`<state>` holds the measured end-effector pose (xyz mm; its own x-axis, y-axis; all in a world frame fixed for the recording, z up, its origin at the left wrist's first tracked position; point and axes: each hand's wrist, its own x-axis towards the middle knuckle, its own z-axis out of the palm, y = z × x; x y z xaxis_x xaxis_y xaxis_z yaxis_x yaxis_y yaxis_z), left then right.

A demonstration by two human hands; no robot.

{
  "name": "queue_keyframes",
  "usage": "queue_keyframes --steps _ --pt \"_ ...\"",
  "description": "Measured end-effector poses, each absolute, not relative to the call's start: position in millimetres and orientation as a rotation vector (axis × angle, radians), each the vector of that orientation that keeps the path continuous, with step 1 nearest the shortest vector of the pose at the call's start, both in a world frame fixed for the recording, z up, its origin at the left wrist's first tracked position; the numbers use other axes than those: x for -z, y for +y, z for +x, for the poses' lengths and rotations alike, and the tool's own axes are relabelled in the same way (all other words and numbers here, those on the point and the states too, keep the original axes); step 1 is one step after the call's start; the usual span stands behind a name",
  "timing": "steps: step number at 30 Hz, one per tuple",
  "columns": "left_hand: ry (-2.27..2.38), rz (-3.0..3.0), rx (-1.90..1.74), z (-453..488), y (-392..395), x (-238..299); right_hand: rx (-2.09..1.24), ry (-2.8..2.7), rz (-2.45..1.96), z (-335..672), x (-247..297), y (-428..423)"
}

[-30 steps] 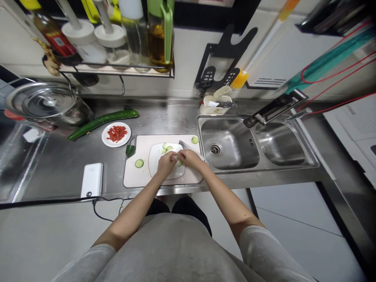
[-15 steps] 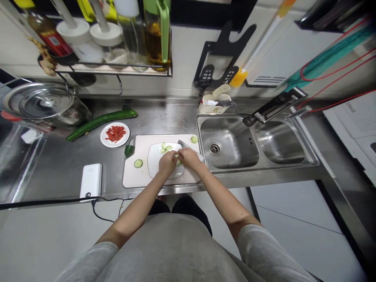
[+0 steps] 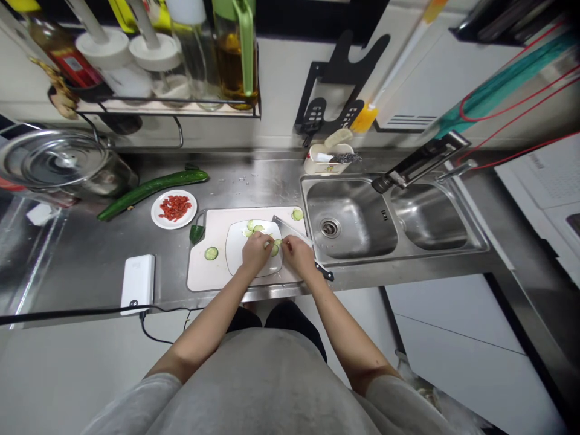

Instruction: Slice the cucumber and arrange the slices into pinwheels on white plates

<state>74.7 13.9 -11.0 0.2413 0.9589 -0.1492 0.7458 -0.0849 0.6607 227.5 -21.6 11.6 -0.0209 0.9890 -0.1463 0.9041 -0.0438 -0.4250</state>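
Observation:
My left hand [image 3: 256, 251] is closed in a pinch over the white square plate [image 3: 235, 257], with cucumber slices at its fingertips. Facing it, my right hand [image 3: 298, 255] pinches the edge of a pale green cucumber slice [image 3: 277, 243]. Several thin cucumber slices [image 3: 258, 228] rest near the plate's far rim. The plate sits on a light cutting board [image 3: 206, 275]. Beside my right hand, a knife [image 3: 324, 272] lies across the board's right side, its black handle over the front edge. Loose slices lie at the board's left [image 3: 211, 253] and far right corner [image 3: 297, 214].
Left of the board are a cucumber end [image 3: 196, 234], a small plate of red pieces [image 3: 174, 209], a long cucumber [image 3: 154, 190], a white power bank [image 3: 138, 281] with a cable, and a steel pot [image 3: 67, 166]. A double sink [image 3: 351, 223] lies to the right.
My hands have drawn apart, and a slice now shows between them. My right hand has shifted slightly right and down, and the knife's handle has come into view. The whole view has shifted slightly.

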Motion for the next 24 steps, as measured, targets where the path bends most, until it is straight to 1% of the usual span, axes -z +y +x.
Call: queue_keyframes --steps 7,24 --pt "1.544 1.918 -0.407 71.9 14.1 14.3 -0.641 -2.171 -2.192 205.0 -4.8 -42.3" --pt "1.56 1.956 -0.384 64.8 10.2 15.1 -0.686 -2.195 -2.188 199.2 -6.5 -38.7"
